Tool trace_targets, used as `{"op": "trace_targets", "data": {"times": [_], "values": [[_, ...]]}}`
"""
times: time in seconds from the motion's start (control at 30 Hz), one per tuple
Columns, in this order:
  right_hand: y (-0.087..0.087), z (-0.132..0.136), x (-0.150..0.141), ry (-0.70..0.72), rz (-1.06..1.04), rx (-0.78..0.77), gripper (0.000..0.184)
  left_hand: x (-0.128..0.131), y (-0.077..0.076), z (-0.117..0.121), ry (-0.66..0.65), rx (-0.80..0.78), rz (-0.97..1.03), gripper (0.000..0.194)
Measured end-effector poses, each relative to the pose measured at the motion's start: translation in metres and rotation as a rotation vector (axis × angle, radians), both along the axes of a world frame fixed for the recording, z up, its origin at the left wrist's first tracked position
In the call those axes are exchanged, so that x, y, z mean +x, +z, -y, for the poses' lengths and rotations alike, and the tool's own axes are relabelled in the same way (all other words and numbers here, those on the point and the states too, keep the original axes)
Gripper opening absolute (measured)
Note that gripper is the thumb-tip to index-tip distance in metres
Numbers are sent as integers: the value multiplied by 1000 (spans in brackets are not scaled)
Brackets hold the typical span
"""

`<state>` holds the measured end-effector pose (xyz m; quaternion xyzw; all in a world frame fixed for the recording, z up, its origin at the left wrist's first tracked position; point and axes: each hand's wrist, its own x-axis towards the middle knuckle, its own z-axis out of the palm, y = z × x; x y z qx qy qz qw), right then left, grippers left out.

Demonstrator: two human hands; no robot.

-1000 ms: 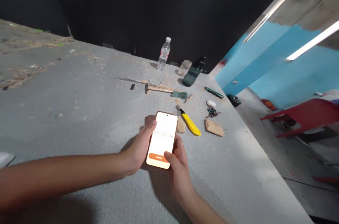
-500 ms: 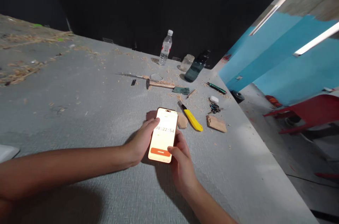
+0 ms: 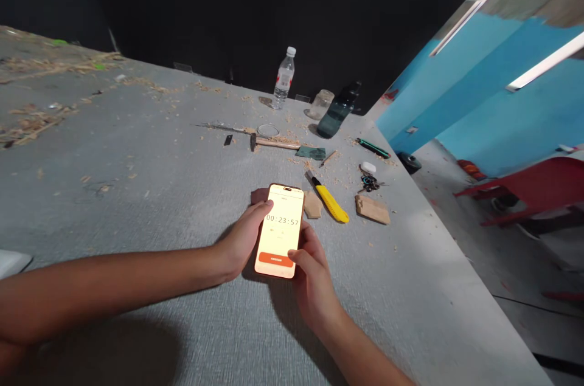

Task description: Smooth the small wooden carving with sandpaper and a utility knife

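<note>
A smartphone [image 3: 279,237] is held upright in front of me above the grey table, its bright screen reading 00:23:57 over an orange bar. My left hand [image 3: 244,237] grips its left edge, thumb on the screen's upper left side. On the lower right, my right hand [image 3: 316,279] is closed round the edge with the thumb at the end of the orange bar. Fingers behind the phone are hidden. Just beyond it lie a flat piece of wood [image 3: 312,205], partly covered by the phone, and a yellow utility knife [image 3: 331,202].
Farther back on the table [image 3: 137,191] lie a hammer [image 3: 278,143] and a dark green-handled tool [image 3: 373,148]. A water bottle [image 3: 283,79], a clear cup [image 3: 321,104] and a dark bottle [image 3: 338,111] stand behind. At right are a wooden block [image 3: 372,209] and wood shavings.
The timer on the screen has gone from 00:22:54 to 00:23:57. Both hands keep the same grip; the whole view has shifted very slightly.
</note>
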<state>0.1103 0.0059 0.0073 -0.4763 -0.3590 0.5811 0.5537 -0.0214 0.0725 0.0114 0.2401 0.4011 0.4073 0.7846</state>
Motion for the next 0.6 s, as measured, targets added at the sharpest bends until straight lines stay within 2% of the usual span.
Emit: {"op": "trace_targets", "data": {"times": [0.3,0.43,0.6], "values": [[15,0,-8,-80,-158,-111,54,-1,2,-1,-11,-5,-15,55],[15,1,-6,-78,-178,-117,54,-2,1,-2,-31,2,-25,54],[11,1,-4,-126,-214,-124,47,-2,-5,-4,-75,144,-102,55]]}}
